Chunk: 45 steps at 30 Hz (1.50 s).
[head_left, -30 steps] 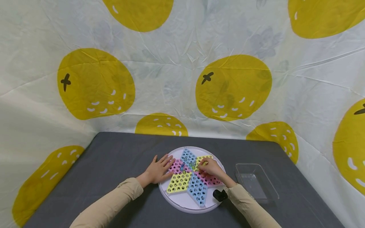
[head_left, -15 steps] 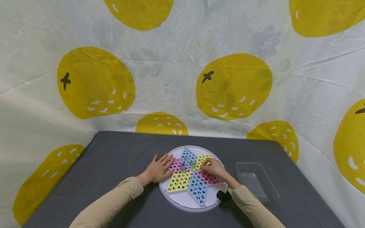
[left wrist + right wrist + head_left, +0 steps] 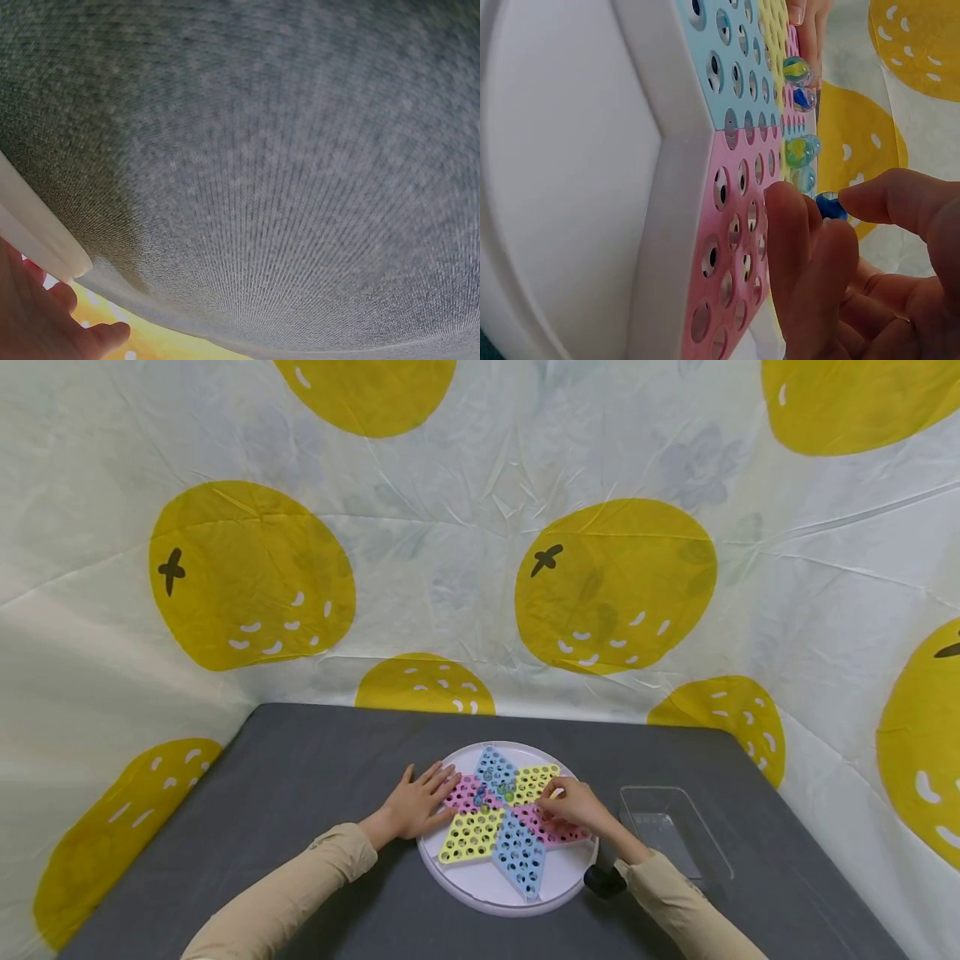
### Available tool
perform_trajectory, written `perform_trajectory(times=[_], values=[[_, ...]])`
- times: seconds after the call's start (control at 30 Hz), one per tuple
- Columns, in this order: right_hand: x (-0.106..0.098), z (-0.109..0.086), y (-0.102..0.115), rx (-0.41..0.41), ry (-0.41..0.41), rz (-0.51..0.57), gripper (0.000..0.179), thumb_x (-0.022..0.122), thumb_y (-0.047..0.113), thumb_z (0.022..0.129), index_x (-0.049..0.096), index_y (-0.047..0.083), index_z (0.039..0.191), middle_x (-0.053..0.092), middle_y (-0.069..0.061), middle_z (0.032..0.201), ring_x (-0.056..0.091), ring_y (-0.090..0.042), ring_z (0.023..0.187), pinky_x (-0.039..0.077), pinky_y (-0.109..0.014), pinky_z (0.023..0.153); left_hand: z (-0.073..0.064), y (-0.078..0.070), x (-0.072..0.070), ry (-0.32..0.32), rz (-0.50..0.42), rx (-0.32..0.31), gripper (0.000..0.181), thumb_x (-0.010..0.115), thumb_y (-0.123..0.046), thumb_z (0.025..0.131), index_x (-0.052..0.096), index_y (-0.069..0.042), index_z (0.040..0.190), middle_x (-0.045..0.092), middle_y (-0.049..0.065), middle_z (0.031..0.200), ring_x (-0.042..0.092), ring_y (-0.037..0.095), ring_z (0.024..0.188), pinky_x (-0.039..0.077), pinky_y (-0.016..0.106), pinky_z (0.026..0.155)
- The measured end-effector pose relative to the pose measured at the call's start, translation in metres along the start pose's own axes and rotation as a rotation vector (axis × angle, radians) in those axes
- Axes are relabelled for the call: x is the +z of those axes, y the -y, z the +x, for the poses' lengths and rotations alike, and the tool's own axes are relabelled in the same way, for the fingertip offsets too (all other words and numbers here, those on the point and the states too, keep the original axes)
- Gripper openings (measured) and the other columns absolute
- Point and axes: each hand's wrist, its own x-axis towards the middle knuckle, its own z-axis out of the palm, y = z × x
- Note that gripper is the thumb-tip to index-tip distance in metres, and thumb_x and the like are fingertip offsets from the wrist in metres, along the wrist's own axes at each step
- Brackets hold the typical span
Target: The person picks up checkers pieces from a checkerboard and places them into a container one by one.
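Observation:
A round white board [image 3: 465, 895] carries a star of pink, yellow and light blue holed sections. My left hand [image 3: 411, 806] lies spread over its left edge, with fingertips on the pink section [image 3: 471, 793]. In the left wrist view only part of the left hand [image 3: 45, 319] shows beside the board's rim. Over the right pink section, my right hand [image 3: 577, 804] pinches a blue marble [image 3: 831, 206] between bent fingers and thumb. Several marbles sit on the star, among them a green marble [image 3: 800, 152], a yellow-streaked marble [image 3: 796, 71] and another blue marble [image 3: 804, 100].
A clear rectangular plastic tray [image 3: 667, 793] stands right of the board, close to the right forearm. A dark grey cloth [image 3: 337, 760] covers the table. Behind hangs a white sheet [image 3: 435, 568] printed with large yellow fruit.
My right hand has shifted right and slightly towards me, away from the star's middle, uncovering more of the far yellow section. The left hand has stayed in place.

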Motion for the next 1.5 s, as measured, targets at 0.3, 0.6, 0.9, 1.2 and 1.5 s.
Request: perform_trajectory(times=[0.3,0.6,0.9,1.2,1.5], values=[[-0.01,-0.013,0.0,-0.01,0.001,-0.035,0.014,0.063,0.017,0.081,0.059,0.005,0.079,0.062,-0.005,0.065,0.054,-0.012,0.05,0.045,-0.029,0.048,0.001,0.001,0.002,0.004,-0.003,-0.006,0.062,0.031,-0.052,0.092,0.024,-0.017,0.144,0.024,0.004,0.15,0.019,0.027,0.139,0.018,0.06,0.104],[-0.022,-0.024,-0.005,0.023,0.043,-0.028,0.011,0.061,0.017,0.083,0.057,0.006,0.081,0.061,-0.007,0.062,0.055,-0.011,0.046,0.049,-0.029,0.046,0.001,0.001,0.002,0.002,0.003,-0.005,0.063,0.03,-0.053,0.092,0.023,-0.018,0.144,0.024,0.004,0.15,0.019,0.028,0.139,0.018,0.06,0.104],[-0.036,-0.036,-0.015,0.036,0.051,-0.029,0.013,0.061,0.017,0.083,0.056,0.005,0.081,0.062,-0.004,0.063,0.061,-0.015,0.05,0.046,-0.027,0.045,0.0,0.001,0.002,-0.028,-0.017,0.008,0.062,0.034,-0.05,0.092,0.027,-0.016,0.143,0.027,0.006,0.149,0.021,0.029,0.138,0.018,0.062,0.102],[-0.055,-0.052,-0.029,-0.01,0.096,0.017,0.016,0.058,0.018,0.084,0.054,0.003,0.086,0.065,-0.01,0.069,0.064,-0.016,0.054,0.049,-0.03,0.048,0.0,0.001,0.002,-0.014,0.011,0.0,0.062,0.029,-0.052,0.092,0.024,-0.017,0.144,0.025,0.004,0.15,0.02,0.028,0.138,0.019,0.06,0.103],[-0.068,-0.064,-0.036,-0.018,0.106,0.048,0.028,0.061,0.027,0.085,0.055,0.001,0.09,0.064,-0.009,0.071,0.065,-0.021,0.059,0.05,-0.033,0.051,0.0,0.0,0.001,0.0,-0.003,-0.014,0.063,0.03,-0.053,0.092,0.023,-0.018,0.144,0.024,0.004,0.15,0.018,0.027,0.139,0.018,0.06,0.104]])
